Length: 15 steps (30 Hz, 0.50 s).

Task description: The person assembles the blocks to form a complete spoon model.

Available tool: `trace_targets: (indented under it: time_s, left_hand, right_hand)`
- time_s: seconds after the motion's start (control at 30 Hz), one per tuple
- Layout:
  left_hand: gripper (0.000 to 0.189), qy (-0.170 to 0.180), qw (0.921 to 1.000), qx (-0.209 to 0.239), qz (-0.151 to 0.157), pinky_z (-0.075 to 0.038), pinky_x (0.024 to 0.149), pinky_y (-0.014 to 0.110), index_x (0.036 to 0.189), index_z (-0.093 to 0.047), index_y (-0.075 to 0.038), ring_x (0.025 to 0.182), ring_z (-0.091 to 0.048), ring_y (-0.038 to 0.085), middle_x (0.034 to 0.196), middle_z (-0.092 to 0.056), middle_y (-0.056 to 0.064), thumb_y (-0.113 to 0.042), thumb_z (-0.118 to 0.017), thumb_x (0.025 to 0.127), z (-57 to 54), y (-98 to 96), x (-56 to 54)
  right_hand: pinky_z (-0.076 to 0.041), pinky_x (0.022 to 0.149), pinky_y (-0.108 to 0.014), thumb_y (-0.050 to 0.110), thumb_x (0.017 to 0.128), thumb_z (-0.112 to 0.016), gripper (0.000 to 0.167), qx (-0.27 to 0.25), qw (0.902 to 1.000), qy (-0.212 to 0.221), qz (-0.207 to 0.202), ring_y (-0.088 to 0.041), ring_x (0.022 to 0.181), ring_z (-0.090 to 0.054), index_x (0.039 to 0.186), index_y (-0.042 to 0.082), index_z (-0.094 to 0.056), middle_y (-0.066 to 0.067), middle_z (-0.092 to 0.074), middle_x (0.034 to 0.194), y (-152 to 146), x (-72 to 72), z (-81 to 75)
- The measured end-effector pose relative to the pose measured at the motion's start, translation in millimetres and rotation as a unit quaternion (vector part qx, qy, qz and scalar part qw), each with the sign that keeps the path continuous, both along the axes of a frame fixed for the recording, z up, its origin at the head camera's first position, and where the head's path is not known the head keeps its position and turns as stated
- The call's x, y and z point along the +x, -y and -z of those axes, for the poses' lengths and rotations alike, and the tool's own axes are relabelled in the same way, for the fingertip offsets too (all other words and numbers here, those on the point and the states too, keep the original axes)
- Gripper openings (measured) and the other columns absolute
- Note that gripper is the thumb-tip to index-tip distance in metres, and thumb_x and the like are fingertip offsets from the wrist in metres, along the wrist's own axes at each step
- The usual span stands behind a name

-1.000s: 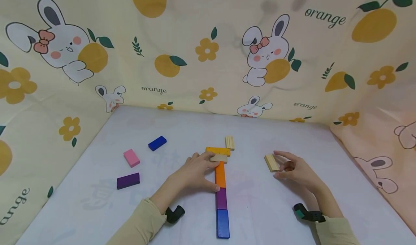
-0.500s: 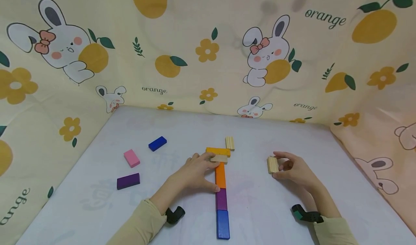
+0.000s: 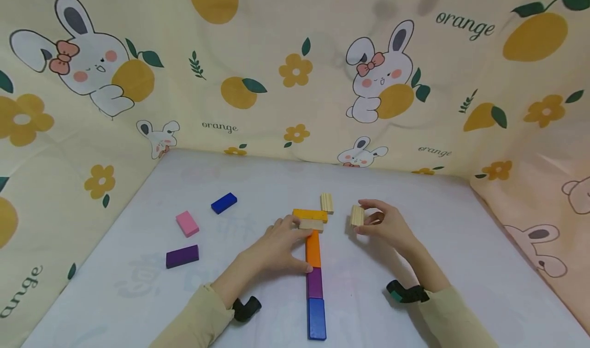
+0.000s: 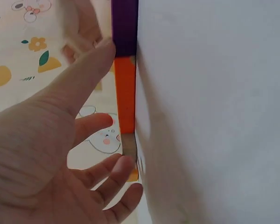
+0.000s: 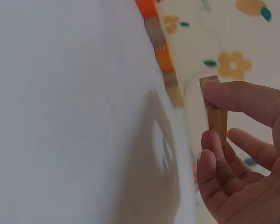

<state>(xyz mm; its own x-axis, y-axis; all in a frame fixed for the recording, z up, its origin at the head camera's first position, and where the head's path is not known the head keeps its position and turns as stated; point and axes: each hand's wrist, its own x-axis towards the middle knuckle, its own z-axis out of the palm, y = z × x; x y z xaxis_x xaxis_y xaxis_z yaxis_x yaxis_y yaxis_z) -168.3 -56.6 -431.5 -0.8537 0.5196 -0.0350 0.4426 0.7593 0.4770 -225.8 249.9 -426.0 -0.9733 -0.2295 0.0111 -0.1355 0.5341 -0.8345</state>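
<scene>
My right hand point(image 3: 389, 227) pinches a grooved plain-wood block point(image 3: 357, 216) between thumb and fingertips, above its shadow on the white table. In the right wrist view this block point(image 5: 218, 121) stands upright in the grip. My left hand point(image 3: 276, 245) lies along a line of blocks, fingers spread. Its thumb touches where an orange block point(image 3: 313, 248) meets a purple block point(image 3: 314, 283), and its fingertips are at a plain-wood block point(image 3: 311, 225) set crosswise. Nearest me in the line is a blue block point(image 3: 316, 319); beyond the wood one lies a yellow-orange block point(image 3: 310, 215).
Another grooved wood block point(image 3: 327, 203) stands at the far right end of the yellow-orange one. Loose at left are a dark blue block point(image 3: 224, 203), a pink block point(image 3: 187, 224) and a dark purple block point(image 3: 182, 257). A printed cloth point(image 3: 258, 45) rises behind the table.
My right hand has turned its wood block more upright, then carried it left and away from me towards the far end of the line. My left hand has stayed in place.
</scene>
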Motion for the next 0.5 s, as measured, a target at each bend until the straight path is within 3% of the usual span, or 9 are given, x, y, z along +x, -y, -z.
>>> trace_targets:
  time_s: [0.2,0.33,0.5]
  left_hand:
    - [0.063,-0.032,0.9992,0.003,0.022,-0.037,0.104,0.048,0.139,-0.059,-0.022,0.125,-0.042,0.025,0.140,-0.046,0.004,-0.054,-0.070,0.086,3.6,2.6,9.0]
    - [0.059,-0.011,0.9995,-0.001,0.029,-0.043,0.098,0.040,0.138,-0.060,-0.022,0.114,-0.049,0.017,0.129,-0.054,-0.001,-0.054,-0.066,0.089,0.7,6.4,17.6]
    - [0.057,0.024,0.9989,-0.010,0.040,-0.049,0.080,0.029,0.135,-0.063,-0.023,0.092,-0.053,0.009,0.114,-0.062,-0.005,-0.053,-0.070,0.087,-4.1,4.6,26.0]
  right_hand:
    - [-0.051,0.067,-0.028,0.014,0.072,-0.089,0.071,-0.004,0.9997,-0.006,-0.023,-0.029,0.087,-0.060,0.135,0.009,-0.057,-0.010,-0.055,0.125,25,-9.1,-6.4]
    - [-0.052,0.067,-0.028,0.012,0.072,-0.089,0.071,-0.010,0.9990,-0.004,-0.043,-0.029,0.086,-0.060,0.135,0.007,-0.057,-0.010,-0.056,0.124,37,-15.3,-8.5]
    - [-0.052,0.069,-0.028,0.013,0.073,-0.088,0.070,-0.009,0.9985,0.015,-0.053,-0.027,0.087,-0.061,0.136,0.008,-0.057,-0.008,-0.059,0.124,53,-28.4,-8.5]
